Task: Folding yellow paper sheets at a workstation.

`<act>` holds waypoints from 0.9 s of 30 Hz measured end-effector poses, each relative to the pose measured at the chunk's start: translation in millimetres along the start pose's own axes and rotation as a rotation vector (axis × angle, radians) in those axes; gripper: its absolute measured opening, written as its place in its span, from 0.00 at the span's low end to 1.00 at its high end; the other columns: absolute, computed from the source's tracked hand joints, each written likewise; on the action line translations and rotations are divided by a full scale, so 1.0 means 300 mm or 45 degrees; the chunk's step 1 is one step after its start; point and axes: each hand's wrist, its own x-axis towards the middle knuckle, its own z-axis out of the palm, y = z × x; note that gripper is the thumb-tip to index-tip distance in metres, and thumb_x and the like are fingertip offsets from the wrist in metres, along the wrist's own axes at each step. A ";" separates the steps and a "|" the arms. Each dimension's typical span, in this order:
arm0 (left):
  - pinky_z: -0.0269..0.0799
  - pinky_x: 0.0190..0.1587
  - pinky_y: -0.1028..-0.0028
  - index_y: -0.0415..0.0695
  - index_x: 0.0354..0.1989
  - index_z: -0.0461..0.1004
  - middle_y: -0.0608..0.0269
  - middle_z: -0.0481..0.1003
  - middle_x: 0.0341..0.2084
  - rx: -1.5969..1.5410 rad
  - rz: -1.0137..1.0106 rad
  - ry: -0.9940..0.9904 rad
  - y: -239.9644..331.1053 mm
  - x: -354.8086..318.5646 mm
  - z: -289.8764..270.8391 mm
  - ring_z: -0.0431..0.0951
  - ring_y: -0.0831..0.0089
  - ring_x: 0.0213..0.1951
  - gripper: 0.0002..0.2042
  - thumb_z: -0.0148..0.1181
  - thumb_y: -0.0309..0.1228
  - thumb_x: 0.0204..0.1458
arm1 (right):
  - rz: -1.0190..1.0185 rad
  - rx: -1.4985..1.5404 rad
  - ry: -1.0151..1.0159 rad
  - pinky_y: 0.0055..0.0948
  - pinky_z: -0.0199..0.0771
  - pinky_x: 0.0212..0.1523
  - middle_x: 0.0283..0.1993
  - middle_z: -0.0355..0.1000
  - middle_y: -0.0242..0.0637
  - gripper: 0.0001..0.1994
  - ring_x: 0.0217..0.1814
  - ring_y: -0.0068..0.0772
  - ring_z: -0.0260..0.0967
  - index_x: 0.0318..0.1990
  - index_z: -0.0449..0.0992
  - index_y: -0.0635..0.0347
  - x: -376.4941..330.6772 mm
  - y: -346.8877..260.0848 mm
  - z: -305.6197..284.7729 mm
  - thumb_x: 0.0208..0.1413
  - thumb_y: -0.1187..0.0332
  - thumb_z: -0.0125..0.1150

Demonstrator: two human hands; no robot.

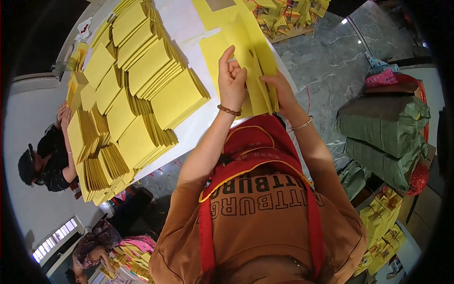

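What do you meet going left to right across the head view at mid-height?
Co-worker in black top → fanned stacks of yellow paper envelopes → left hand → yellow folded sheets → right hand → grey marble floor → green woven sacks.

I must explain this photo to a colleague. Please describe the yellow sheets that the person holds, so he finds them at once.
Start at the white table covered with stacked yellow envelopes. At its near edge, the left hand and right hand hold the upright yellow sheets; every other yellow pile lies flat.

Green sacks (385, 137) right (stacked) — yellow tied bundles (378, 222) below.
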 end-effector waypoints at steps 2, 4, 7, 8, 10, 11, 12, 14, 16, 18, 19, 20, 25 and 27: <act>0.57 0.22 0.87 0.42 0.51 0.61 0.71 0.66 0.23 0.048 -0.049 -0.021 0.001 -0.004 -0.013 0.61 0.87 0.21 0.20 0.46 0.19 0.47 | 0.007 -0.007 0.010 0.22 0.65 0.43 0.45 0.65 0.33 0.21 0.44 0.23 0.63 0.52 0.60 0.61 -0.001 -0.001 0.003 0.48 0.71 0.47; 0.57 0.23 0.87 0.42 0.50 0.62 0.72 0.65 0.23 0.094 -0.100 -0.039 0.003 -0.005 -0.020 0.60 0.87 0.21 0.19 0.47 0.20 0.47 | 0.016 -0.015 0.019 0.22 0.65 0.43 0.45 0.64 0.33 0.21 0.44 0.23 0.63 0.52 0.60 0.61 -0.008 -0.007 0.012 0.48 0.72 0.47; 0.55 0.21 0.86 0.40 0.46 0.67 0.75 0.61 0.19 0.266 -0.083 -0.051 0.000 0.003 -0.019 0.58 0.89 0.20 0.14 0.48 0.21 0.48 | 0.012 -0.090 0.053 0.21 0.63 0.45 0.46 0.64 0.33 0.21 0.45 0.23 0.62 0.53 0.59 0.62 -0.011 -0.010 0.021 0.49 0.72 0.47; 0.54 0.21 0.86 0.39 0.42 0.69 0.76 0.61 0.18 0.246 -0.093 -0.030 -0.001 0.005 -0.012 0.58 0.89 0.20 0.11 0.49 0.23 0.49 | -0.023 -0.160 0.042 0.20 0.62 0.46 0.46 0.64 0.33 0.21 0.46 0.23 0.61 0.53 0.59 0.62 -0.005 -0.002 0.012 0.49 0.72 0.46; 0.54 0.20 0.86 0.38 0.39 0.71 0.77 0.61 0.16 0.225 -0.106 -0.008 -0.004 0.006 -0.008 0.57 0.89 0.19 0.09 0.50 0.24 0.49 | -0.056 -0.230 0.033 0.20 0.61 0.46 0.46 0.64 0.33 0.21 0.46 0.23 0.61 0.53 0.59 0.62 -0.002 0.003 0.006 0.49 0.72 0.46; 0.54 0.20 0.86 0.38 0.36 0.70 0.77 0.61 0.15 0.234 -0.105 -0.023 -0.007 0.006 -0.010 0.57 0.89 0.18 0.07 0.50 0.25 0.50 | -0.064 -0.206 0.026 0.20 0.60 0.47 0.46 0.64 0.33 0.21 0.46 0.22 0.60 0.53 0.59 0.62 -0.002 0.003 0.006 0.49 0.72 0.46; 0.53 0.20 0.87 0.37 0.34 0.70 0.77 0.61 0.14 0.244 -0.105 -0.039 -0.010 0.005 -0.013 0.57 0.89 0.18 0.06 0.50 0.25 0.50 | -0.071 -0.180 0.020 0.20 0.60 0.47 0.46 0.63 0.33 0.21 0.46 0.22 0.60 0.53 0.59 0.62 -0.002 0.004 0.006 0.49 0.72 0.47; 0.53 0.20 0.87 0.38 0.31 0.69 0.77 0.61 0.14 0.165 -0.128 -0.018 -0.015 0.003 -0.017 0.57 0.90 0.18 0.04 0.50 0.25 0.50 | -0.070 -0.186 0.019 0.20 0.60 0.47 0.47 0.63 0.33 0.21 0.46 0.22 0.60 0.53 0.59 0.62 0.000 0.008 0.003 0.49 0.72 0.47; 0.52 0.19 0.87 0.39 0.29 0.68 0.77 0.61 0.14 0.086 -0.152 0.000 -0.012 0.002 -0.018 0.57 0.90 0.17 0.03 0.50 0.25 0.50 | -0.071 -0.192 0.021 0.20 0.60 0.47 0.47 0.63 0.33 0.21 0.47 0.22 0.60 0.53 0.59 0.62 0.000 0.012 0.001 0.49 0.72 0.47; 0.58 0.26 0.85 0.39 0.30 0.68 0.72 0.67 0.22 0.037 -0.228 0.030 0.000 -0.003 -0.019 0.62 0.87 0.23 0.02 0.50 0.24 0.50 | -0.060 -0.217 0.029 0.20 0.61 0.46 0.47 0.63 0.33 0.22 0.47 0.22 0.60 0.54 0.58 0.63 0.000 0.013 0.005 0.49 0.71 0.48; 0.58 0.26 0.85 0.39 0.30 0.68 0.72 0.67 0.22 0.036 -0.227 0.029 -0.006 -0.001 -0.021 0.62 0.87 0.23 0.02 0.50 0.24 0.50 | -0.061 -0.218 0.029 0.20 0.61 0.46 0.47 0.63 0.33 0.22 0.47 0.22 0.60 0.54 0.58 0.63 0.000 0.012 0.009 0.49 0.71 0.48; 0.57 0.24 0.86 0.39 0.31 0.68 0.73 0.67 0.21 0.097 -0.153 0.027 -0.018 0.002 -0.025 0.62 0.88 0.22 0.03 0.50 0.24 0.50 | -0.093 -0.263 0.005 0.20 0.61 0.46 0.47 0.63 0.33 0.23 0.47 0.22 0.60 0.55 0.57 0.63 -0.001 0.010 0.016 0.50 0.71 0.49; 0.47 0.13 0.86 0.42 0.29 0.66 0.78 0.58 0.11 0.092 -0.151 0.063 -0.012 -0.005 -0.008 0.54 0.90 0.13 0.02 0.52 0.25 0.49 | -0.196 -0.443 -0.052 0.20 0.61 0.46 0.48 0.62 0.34 0.25 0.46 0.21 0.59 0.56 0.53 0.64 0.003 0.018 0.025 0.49 0.72 0.51; 0.54 0.19 0.88 0.40 0.30 0.68 0.75 0.65 0.17 0.089 -0.195 0.054 -0.015 -0.007 -0.015 0.60 0.90 0.18 0.03 0.52 0.25 0.50 | -0.248 -0.507 -0.055 0.19 0.61 0.46 0.48 0.61 0.34 0.27 0.47 0.21 0.59 0.57 0.52 0.64 -0.001 0.017 0.034 0.49 0.73 0.52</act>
